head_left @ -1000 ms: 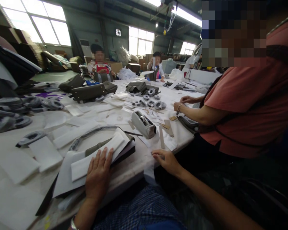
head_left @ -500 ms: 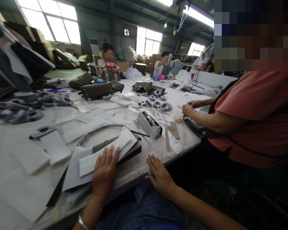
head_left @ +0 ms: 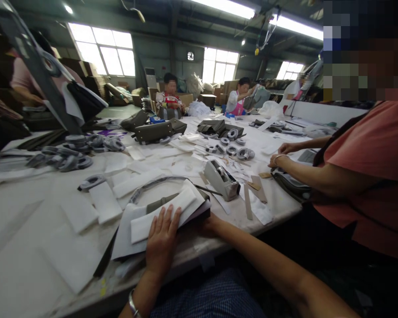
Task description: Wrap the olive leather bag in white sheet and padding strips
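Observation:
My left hand [head_left: 163, 236] lies flat, fingers stretched out, on a folded white padding sheet [head_left: 139, 229]. Under that sheet is a grey-green bag [head_left: 162, 202] lying on the table near its front edge, with more pale sheets around it. The bag's wrapped handle [head_left: 154, 182] arches away on the far side. My right hand [head_left: 211, 224] is at the bag's right end, against or beneath its dark edge; its fingers are hidden there. A tape dispenser [head_left: 220, 180] stands just beyond the bag to the right.
Loose white sheets [head_left: 106, 203] and wrapped ring-shaped handles [head_left: 64, 152] lie on the left. Grey-green bags [head_left: 155, 131] stand farther back. At the right, a co-worker's hands [head_left: 280, 154] are over another bag [head_left: 290, 185]. Thin strips [head_left: 248, 201] lie near the dispenser.
My right hand has moved from the table's front edge to the bag's right end, its fingers passing out of sight. My left hand stays flat on the sheet. The view has turned left.

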